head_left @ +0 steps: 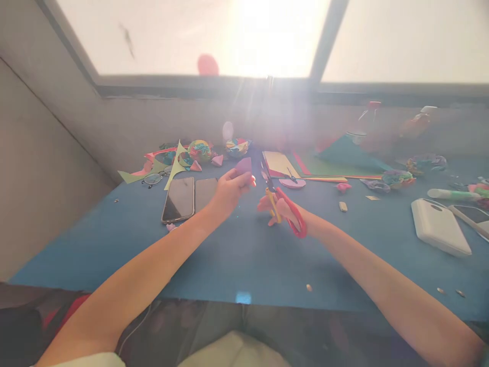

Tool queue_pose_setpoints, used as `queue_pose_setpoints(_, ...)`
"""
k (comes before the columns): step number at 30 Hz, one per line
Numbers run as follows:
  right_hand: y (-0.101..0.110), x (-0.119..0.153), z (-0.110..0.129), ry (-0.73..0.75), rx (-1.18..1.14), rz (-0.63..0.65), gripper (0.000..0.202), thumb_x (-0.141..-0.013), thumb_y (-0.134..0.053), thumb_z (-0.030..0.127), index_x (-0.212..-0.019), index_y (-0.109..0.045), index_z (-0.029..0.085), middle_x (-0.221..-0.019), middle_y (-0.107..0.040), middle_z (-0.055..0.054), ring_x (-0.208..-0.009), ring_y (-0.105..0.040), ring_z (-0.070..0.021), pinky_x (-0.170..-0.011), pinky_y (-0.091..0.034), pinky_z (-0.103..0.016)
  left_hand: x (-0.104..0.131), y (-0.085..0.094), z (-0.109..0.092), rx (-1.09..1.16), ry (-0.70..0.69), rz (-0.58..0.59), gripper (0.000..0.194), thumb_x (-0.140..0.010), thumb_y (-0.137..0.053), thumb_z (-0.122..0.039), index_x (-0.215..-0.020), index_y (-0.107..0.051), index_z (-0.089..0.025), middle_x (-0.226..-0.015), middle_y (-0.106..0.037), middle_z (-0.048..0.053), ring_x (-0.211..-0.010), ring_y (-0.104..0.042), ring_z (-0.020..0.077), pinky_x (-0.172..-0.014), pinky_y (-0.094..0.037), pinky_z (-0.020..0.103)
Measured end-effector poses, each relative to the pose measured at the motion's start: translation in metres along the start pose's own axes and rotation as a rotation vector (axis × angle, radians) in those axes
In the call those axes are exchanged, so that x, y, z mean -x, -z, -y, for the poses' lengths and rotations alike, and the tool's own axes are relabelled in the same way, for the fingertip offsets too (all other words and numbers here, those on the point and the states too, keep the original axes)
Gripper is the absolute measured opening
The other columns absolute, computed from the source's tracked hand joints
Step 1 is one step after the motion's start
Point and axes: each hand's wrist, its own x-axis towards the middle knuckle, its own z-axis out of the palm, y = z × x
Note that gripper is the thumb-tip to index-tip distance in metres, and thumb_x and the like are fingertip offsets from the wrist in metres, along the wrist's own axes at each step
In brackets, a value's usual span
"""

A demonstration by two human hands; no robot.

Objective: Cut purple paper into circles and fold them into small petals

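Observation:
Between its thumb and fingers my left hand pinches a small purple piece of paper, which stands up above the fingers. My right hand has its fingers in the handles of a pair of scissors, one loop red and the other yellow. The blades point up and away from me, slightly apart, just right of the paper and not touching it. Beyond the scissors a round pink-purple paper piece lies on the blue table.
Two phones, one a dark phone, lie left of my hands, near glasses and green paper scraps. Crumpled-paper balls and stacked coloured sheets line the back. At right are a white power bank and a bottle.

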Motion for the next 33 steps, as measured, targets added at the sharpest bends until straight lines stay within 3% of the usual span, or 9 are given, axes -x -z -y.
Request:
queue_pose_setpoints(2, 0.0, 0.0, -0.005, -0.001, 0.041, 0.011, 0.052, -0.075, -0.05, 0.066, -0.103, -0.054, 0.022, -0.11, -0.056, -0.01, -0.103, -0.054, -0.0234, -0.07, -0.052, -0.032, 0.002, -0.001, -0.001, -0.023, -0.015, 0.017, 0.014, -0.073, -0.067, -0.025, -0.073, -0.059, -0.014, -0.07, -0.056, 0.002, -0.068, -0.054, 0.0095, -0.065, -0.043, 0.023)
queue_pose_setpoints(10, -0.01, 0.009, 0.003, 0.082, 0.186, -0.053, 0.064, -0.075, -0.036, 0.076, -0.098, -0.052, 0.019, -0.094, -0.055, -0.008, -0.079, -0.053, -0.0181, -0.055, -0.043, -0.026, 0.011, -0.009, -0.004, -0.305, -0.124, 0.051, 0.02, -0.074, -0.067, -0.035, -0.069, -0.059, -0.017, -0.059, -0.051, -0.002, -0.053, -0.044, 0.0078, -0.051, -0.032, 0.024)
queue_pose_setpoints(15, -0.012, 0.012, 0.018, -0.001, 0.186, -0.057, 0.058, -0.074, -0.035, 0.076, -0.08, -0.047, 0.02, -0.066, -0.043, 0.001, -0.057, -0.042, -0.0121, -0.051, -0.038, -0.026, 0.013, -0.01, -0.005, -0.293, -0.088, 0.052, 0.019, -0.072, -0.068, -0.033, -0.067, -0.06, -0.017, -0.056, -0.048, -0.002, -0.051, -0.041, 0.0078, -0.049, -0.027, 0.024)
queue_pose_setpoints(19, -0.015, 0.015, 0.023, 0.011, 0.184, -0.061, 0.065, -0.066, -0.034, 0.085, -0.069, -0.041, 0.02, -0.057, -0.034, 0.004, -0.049, -0.032, -0.0096, -0.046, -0.034, -0.025, 0.014, -0.012, -0.006, -0.27, -0.051, 0.056, 0.018, -0.07, -0.069, -0.032, -0.066, -0.061, -0.017, -0.056, -0.047, -0.001, -0.052, -0.041, 0.0082, -0.049, -0.027, 0.024)
queue_pose_setpoints(22, -0.018, 0.016, 0.018, 0.031, 0.127, -0.064, 0.067, -0.063, -0.033, 0.088, -0.068, -0.038, 0.021, -0.056, -0.03, 0.006, -0.048, -0.028, -0.0083, -0.044, -0.031, -0.024, 0.014, -0.013, -0.006, -0.26, -0.047, 0.064, 0.016, -0.07, -0.069, -0.03, -0.067, -0.061, -0.017, -0.056, -0.047, -0.001, -0.053, -0.041, 0.0082, -0.049, -0.028, 0.024)
queue_pose_setpoints(27, -0.017, 0.015, 0.006, 0.054, 0.099, -0.025, 0.067, -0.069, -0.027, 0.085, -0.075, -0.042, 0.02, -0.058, -0.031, 0.006, -0.048, -0.03, -0.0084, -0.045, -0.033, -0.024, 0.014, -0.013, -0.005, -0.219, -0.02, 0.071, 0.014, -0.07, -0.069, -0.028, -0.068, -0.062, -0.016, -0.056, -0.048, -0.001, -0.054, -0.044, 0.0083, -0.05, -0.03, 0.023)
queue_pose_setpoints(31, -0.012, 0.019, 0.016, 0.085, 0.232, 0.013, 0.078, -0.066, -0.018, 0.087, -0.086, -0.048, 0.018, -0.069, -0.042, 0.0, -0.055, -0.038, -0.0107, -0.049, -0.038, -0.026, 0.014, -0.013, -0.005, -0.179, -0.015, 0.025, 0.014, -0.068, -0.068, -0.025, -0.064, -0.06, -0.015, -0.056, -0.05, -0.001, -0.054, -0.045, 0.0082, -0.05, -0.032, 0.023)
queue_pose_setpoints(33, -0.009, 0.021, 0.023, 0.069, 0.338, 0.008, 0.074, -0.069, -0.024, 0.085, -0.09, -0.05, 0.019, -0.076, -0.046, -0.002, -0.058, -0.04, -0.0114, -0.051, -0.039, -0.026, 0.013, -0.011, -0.004, -0.164, -0.059, -0.029, 0.016, -0.069, -0.068, -0.026, -0.062, -0.059, -0.015, -0.057, -0.05, -0.001, -0.054, -0.045, 0.0082, -0.052, -0.033, 0.023)
